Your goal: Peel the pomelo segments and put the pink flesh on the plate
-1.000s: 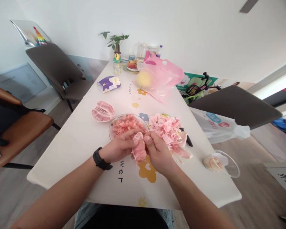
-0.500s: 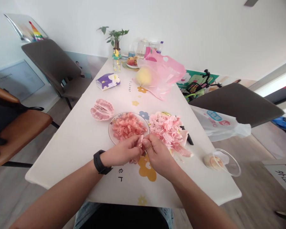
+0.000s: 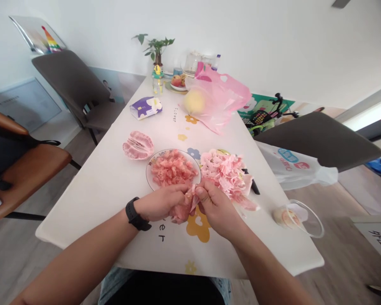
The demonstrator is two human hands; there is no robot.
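My left hand (image 3: 163, 202) is closed around a pink pomelo segment (image 3: 180, 213), just in front of a plate (image 3: 147, 180). My right hand (image 3: 217, 207) pinches the pale membrane (image 3: 194, 201) at the segment's right side, and the two hands almost touch. Peeled pomelo flesh (image 3: 174, 167) is heaped in pieces on the plate. To the right lies a pile of pink-white peel and membrane scraps (image 3: 224, 171). A larger chunk of peeled pomelo (image 3: 138, 145) rests left of the plate. My fingers partly cover the segment.
A dark handle (image 3: 255, 186) pokes out beside the scraps. Farther back are a purple tissue pack (image 3: 146, 107), a pink plastic bag (image 3: 220, 95) with a round yellow fruit (image 3: 194, 102), and a potted plant (image 3: 158, 48). A clear bin (image 3: 296, 218) stands beyond the table's right edge.
The membrane between my hands has been drawn away from the segment, showing more pink flesh. My right hand has shifted slightly right. The whole view has moved a little.
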